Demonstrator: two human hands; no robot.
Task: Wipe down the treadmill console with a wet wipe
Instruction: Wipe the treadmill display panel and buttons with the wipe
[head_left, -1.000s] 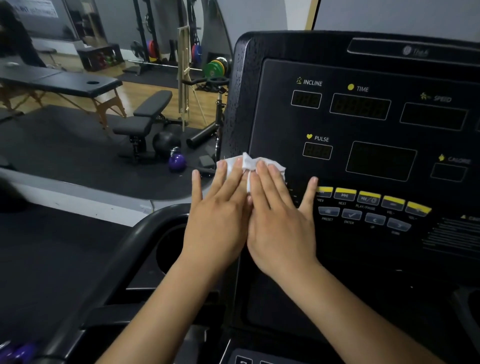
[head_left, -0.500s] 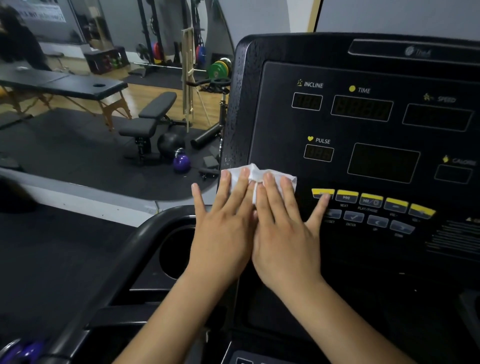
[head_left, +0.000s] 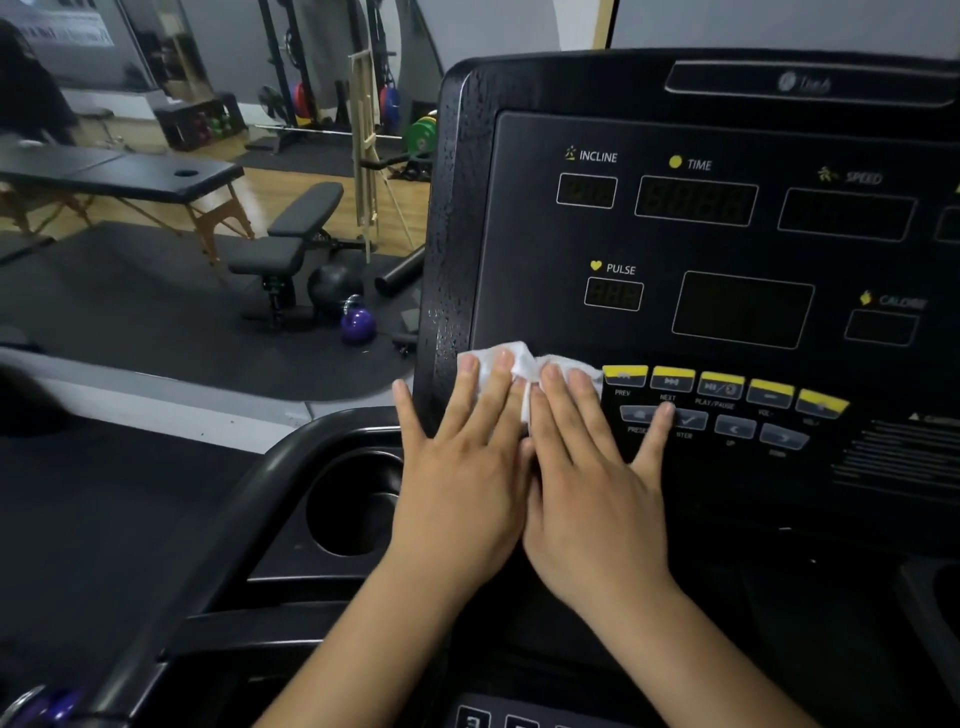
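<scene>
The black treadmill console (head_left: 524, 249) fills the right of the view, with dark displays and a row of yellow buttons (head_left: 722, 387). A crumpled white wet wipe (head_left: 519, 361) lies on its lower left corner, left of the buttons. My left hand (head_left: 462, 478) and my right hand (head_left: 592, 483) lie flat side by side, fingers spread, pressing the wipe against the panel. Most of the wipe is hidden under my fingers. My right thumb rests over the grey buttons of the lower row.
A round cup holder (head_left: 353, 504) sits in the tray left of the console, bounded by a curved handrail (head_left: 244, 499). Beyond are a weight bench (head_left: 291, 234), a purple kettlebell (head_left: 357, 323), a massage table (head_left: 130, 176) and racks. Wet droplets mark the console's left rim (head_left: 441, 291).
Both hands have slid the wipe down the left part of the console, from beside the pulse display toward the level of the yellow buttons.
</scene>
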